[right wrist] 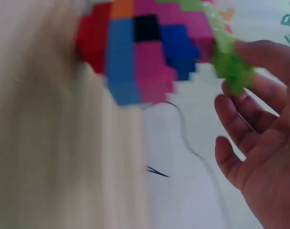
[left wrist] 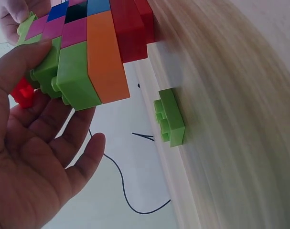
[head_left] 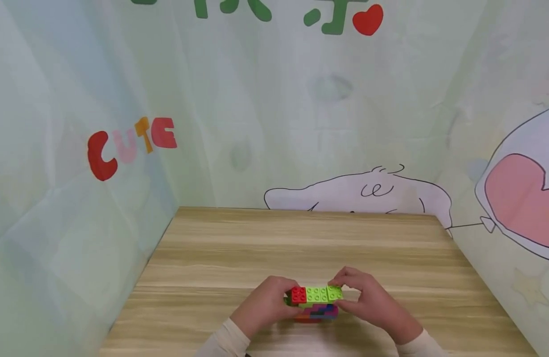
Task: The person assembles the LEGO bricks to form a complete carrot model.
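Note:
A stepped build of toy building bricks (head_left: pixel 318 312) stands upright on the table, with magenta, blue, black, orange and red bricks in its wall. Along its top run a red brick (head_left: pixel 299 294) and lime green bricks (head_left: pixel 316 294). My left hand (head_left: pixel 270 301) grips the build's left end, its thumb across the green bricks (left wrist: pixel 78 76) in the left wrist view. At the top right corner, my right hand (head_left: pixel 368 300) pinches a lime green brick (right wrist: pixel 233 67) between thumb and fingers. That brick meets the row beside it. The right wrist view is blurred.
A loose green brick (left wrist: pixel 171 119) lies on the wood-grain table (head_left: pixel 239 248), beyond the build in the left wrist view. Printed cloth walls (head_left: pixel 274 124) rise along the table's back and sides.

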{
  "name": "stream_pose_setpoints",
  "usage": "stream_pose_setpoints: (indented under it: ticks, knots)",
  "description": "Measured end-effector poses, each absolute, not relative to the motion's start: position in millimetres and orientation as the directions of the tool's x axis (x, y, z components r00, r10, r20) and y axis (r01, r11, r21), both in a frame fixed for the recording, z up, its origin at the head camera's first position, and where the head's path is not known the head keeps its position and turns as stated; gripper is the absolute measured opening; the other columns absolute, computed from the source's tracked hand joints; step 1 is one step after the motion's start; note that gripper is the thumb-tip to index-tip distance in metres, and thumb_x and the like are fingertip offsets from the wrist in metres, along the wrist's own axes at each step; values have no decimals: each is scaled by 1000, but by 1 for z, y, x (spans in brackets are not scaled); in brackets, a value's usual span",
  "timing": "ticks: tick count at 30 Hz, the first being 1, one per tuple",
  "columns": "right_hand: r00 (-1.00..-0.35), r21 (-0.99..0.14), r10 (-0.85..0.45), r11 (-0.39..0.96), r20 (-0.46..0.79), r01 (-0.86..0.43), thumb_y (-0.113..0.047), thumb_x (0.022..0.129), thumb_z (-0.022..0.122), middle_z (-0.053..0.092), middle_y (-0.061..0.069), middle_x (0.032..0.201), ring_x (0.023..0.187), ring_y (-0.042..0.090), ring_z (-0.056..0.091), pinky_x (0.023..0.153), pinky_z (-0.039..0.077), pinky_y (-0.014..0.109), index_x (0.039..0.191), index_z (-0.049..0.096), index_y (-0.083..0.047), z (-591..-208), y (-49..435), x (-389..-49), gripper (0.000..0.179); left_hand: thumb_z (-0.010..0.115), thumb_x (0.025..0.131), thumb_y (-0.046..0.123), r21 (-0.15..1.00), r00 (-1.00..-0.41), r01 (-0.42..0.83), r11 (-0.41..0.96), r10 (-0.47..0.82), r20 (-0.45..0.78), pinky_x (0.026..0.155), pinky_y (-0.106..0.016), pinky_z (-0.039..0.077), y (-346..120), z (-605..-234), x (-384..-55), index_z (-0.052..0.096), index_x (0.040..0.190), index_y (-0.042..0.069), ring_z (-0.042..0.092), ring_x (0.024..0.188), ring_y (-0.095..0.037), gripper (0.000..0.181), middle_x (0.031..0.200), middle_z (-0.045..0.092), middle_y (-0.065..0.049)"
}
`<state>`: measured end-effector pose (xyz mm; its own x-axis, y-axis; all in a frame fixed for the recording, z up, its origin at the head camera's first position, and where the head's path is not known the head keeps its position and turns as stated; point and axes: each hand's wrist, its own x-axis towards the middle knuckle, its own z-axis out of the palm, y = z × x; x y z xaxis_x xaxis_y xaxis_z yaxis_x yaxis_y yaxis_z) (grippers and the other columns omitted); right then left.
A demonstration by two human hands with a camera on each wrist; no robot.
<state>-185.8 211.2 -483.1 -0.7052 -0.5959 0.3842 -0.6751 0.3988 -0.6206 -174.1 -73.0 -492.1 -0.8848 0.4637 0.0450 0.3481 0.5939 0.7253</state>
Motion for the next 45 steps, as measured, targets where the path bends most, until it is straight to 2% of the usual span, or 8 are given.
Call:
stream_pose_setpoints:
  ticks: [7, 13, 19, 23, 27, 31, 38, 45]
  knots:
    - [-773, -710, -526, 386, 354, -589, -32, 86, 85, 70, -10, 120, 102, 8, 64, 84, 53, 31, 129, 67, -26, -517, 201, -182, 47, 94, 72, 44, 629, -884, 340, 700, 466, -42, 98, -44, 53, -100, -498, -183, 64, 138, 17, 63, 115, -23, 78, 127, 68, -2]
    - [-782, -744, -498, 343, 374, -574, -27, 87, 85, 72, -5, 117, 103, 9, 67, 88, 55, 32, 123, 69, -21, -517, 197, -177, 40, 94, 73, 30, 525, -888, 340, 780, 450, -92, 89, -38, 54, -112, -514, -193, 72, 118, 11, 60, 92, -13, 53, 100, 66, 3]
    - [-805, -765, -483, 351, 346, -539, -27, 86, 85, 72, -6, 116, 103, 9, 67, 89, 55, 33, 121, 70, -19, -516, 194, -175, 39, 87, 71, 11, 383, -885, 422, 821, 465, -20, 79, -33, 54, -104, -521, -195, 72, 89, 11, 56, 77, -10, 24, 82, 61, 7]
    - [-816, -781, -475, 349, 329, -518, -27, 86, 86, 72, -6, 115, 102, 9, 67, 89, 55, 33, 120, 70, -22, -516, 192, -174, 38, 84, 70, 10, 426, -910, 363, 829, 414, -31, 69, -31, 51, -106, -517, -197, 66, 80, 14, 53, 71, -9, 21, 78, 58, 8]
    - [-810, -784, -482, 334, 334, -523, -26, 86, 86, 72, -6, 114, 101, 10, 67, 89, 55, 33, 119, 70, -22, -515, 191, -173, 36, 84, 75, 14, 570, -935, 286, 770, 354, -9, 68, -30, 48, -113, -500, -195, 69, 86, 17, 54, 75, -11, 19, 82, 60, 7]
    - [-802, -769, -475, 334, 362, -545, -24, 84, 87, 72, -7, 112, 100, 9, 67, 87, 56, 32, 117, 71, -22, -515, 191, -174, 36, 83, 78, 15, 653, -907, 373, 659, 407, 109, 72, -28, 51, -112, -473, -187, 75, 100, 16, 60, 85, -16, 23, 91, 66, 5]
    - [-788, -756, -481, 327, 384, -568, -23, 85, 87, 73, -7, 111, 99, 9, 68, 86, 56, 31, 116, 71, -23, -519, 192, -179, 35, 82, 78, 11, 622, -836, 511, 593, 512, 198, 75, -23, 53, -105, -454, -174, 79, 115, 17, 61, 86, -9, 37, 96, 66, 15]
    - [-786, -756, -485, 324, 384, -569, -23, 85, 87, 72, -8, 111, 99, 9, 68, 86, 57, 32, 116, 71, -24, -519, 190, -180, 35, 82, 76, 12, 566, -833, 517, 642, 529, 161, 72, -20, 51, -101, -450, -171, 81, 114, 17, 56, 81, -1, 38, 89, 61, 17]
